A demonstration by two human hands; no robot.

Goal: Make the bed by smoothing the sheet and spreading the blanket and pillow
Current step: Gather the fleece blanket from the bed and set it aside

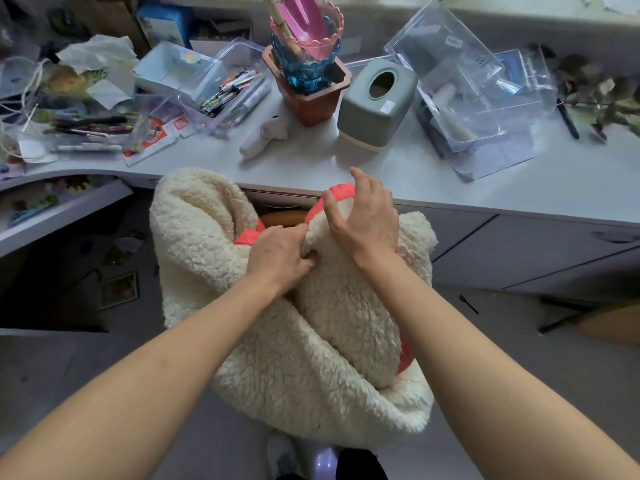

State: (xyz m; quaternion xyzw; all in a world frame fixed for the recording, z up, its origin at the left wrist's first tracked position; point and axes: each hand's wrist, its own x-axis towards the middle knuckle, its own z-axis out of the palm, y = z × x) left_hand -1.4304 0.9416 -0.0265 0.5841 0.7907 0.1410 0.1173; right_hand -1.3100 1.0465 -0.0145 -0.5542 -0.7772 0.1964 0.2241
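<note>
2 bare forearms stretched forward, hands nearly touching: left hand [278,259] pinches the blanket [270,375], right hand [363,220] further out, fingers curled over its edge.

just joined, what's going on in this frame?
A person stands at a cluttered desk, holding a bundled cream fleece blanket in front of them. The left hand grips a fold near the middle, and the right hand grips the top edge by the red trim. The blanket is bunched up and hangs toward the floor, not yet spread out. No bed is in view.
</note>
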